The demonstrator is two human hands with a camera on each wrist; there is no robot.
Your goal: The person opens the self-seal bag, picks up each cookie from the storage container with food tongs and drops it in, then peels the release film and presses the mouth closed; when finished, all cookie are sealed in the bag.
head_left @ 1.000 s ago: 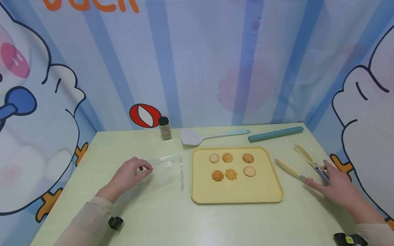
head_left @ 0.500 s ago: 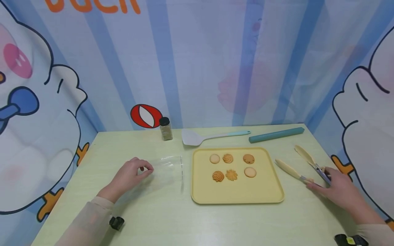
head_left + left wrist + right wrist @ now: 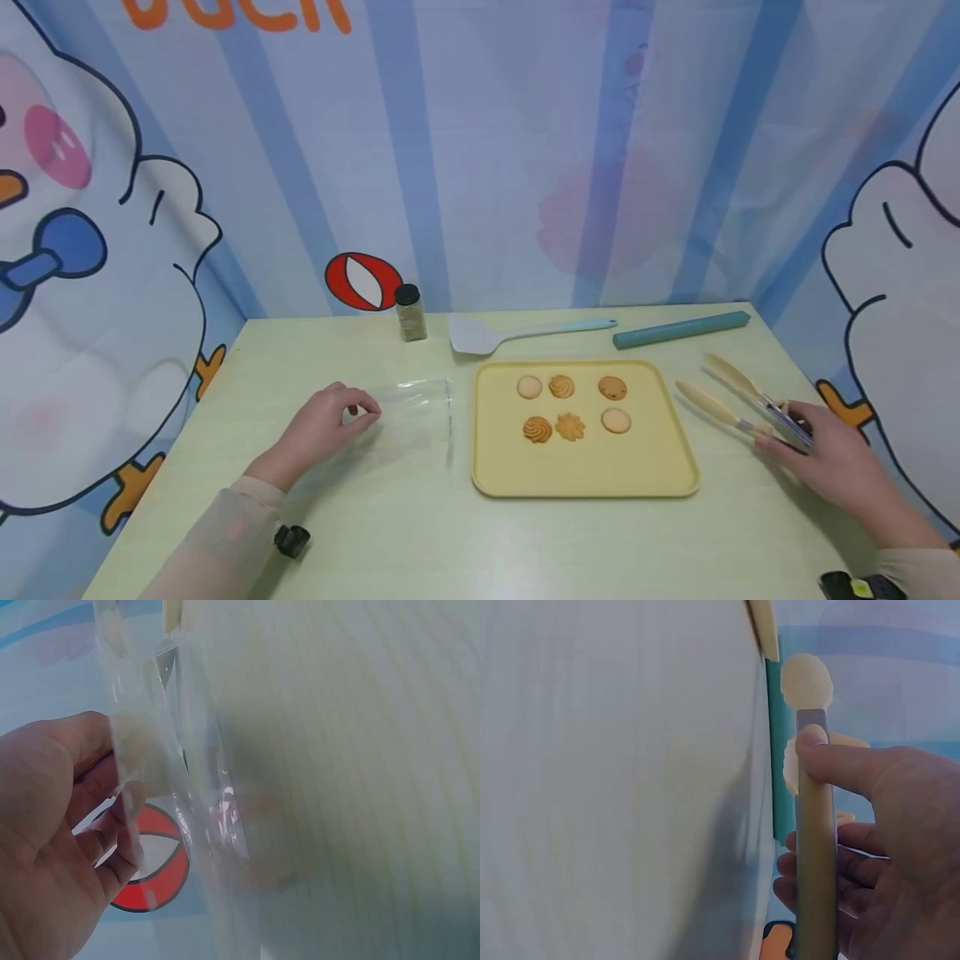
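My left hand [image 3: 317, 432] pinches the edge of a clear plastic bag [image 3: 414, 427] over the left side of the table. In the left wrist view, the bag's wrinkled film [image 3: 229, 814] stands upright beside the curled fingers. On the right, my right hand [image 3: 843, 462] grips metal tongs [image 3: 735, 378] with cream-coloured tips, spread apart and holding nothing. Seen from the right wrist, the thumb presses on the tongs' near arm [image 3: 815, 847]. Between the hands lies a yellow tray [image 3: 585, 479] with several cookies in two rows, among them a swirled cookie [image 3: 537, 429] and a flower-shaped cookie [image 3: 570, 427].
Along the back of the table stand a small black-capped jar [image 3: 410, 315], a pale spatula [image 3: 474, 335] with a light-blue handle, and a teal rod [image 3: 681, 330]. A printed curtain [image 3: 495, 167] rises behind the table's back edge.
The tongs' tips have drawn slightly closer together in my right hand. My left hand keeps its pinch on the bag. The whole head view has shifted a little.
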